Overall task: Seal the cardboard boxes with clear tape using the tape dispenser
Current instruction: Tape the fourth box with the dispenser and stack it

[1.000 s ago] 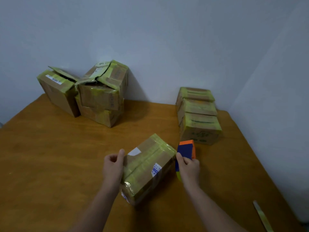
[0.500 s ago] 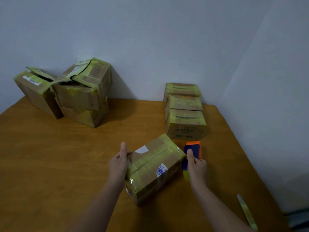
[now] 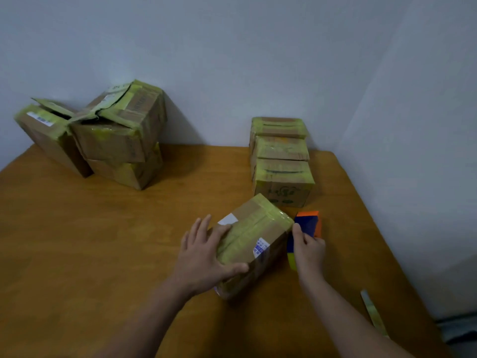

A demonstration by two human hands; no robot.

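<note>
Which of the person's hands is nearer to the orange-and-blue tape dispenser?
Right. The right hand grips the tape dispenser; the left hand rests on the box beside it.

Taped brown cardboard box lying at an angle, blue-and-orange plastic tape dispenser just beside its right end.
Three sealed cardboard boxes line up just behind; a heap of loose-flapped boxes sits far left.

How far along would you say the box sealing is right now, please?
Done, apparently: the three boxes in a row carry tape. In hand: the left hand lies flat on the front box while the right hand grips the tape dispenser beside it. Left: the back-left pile, where one flap stands open.
</note>
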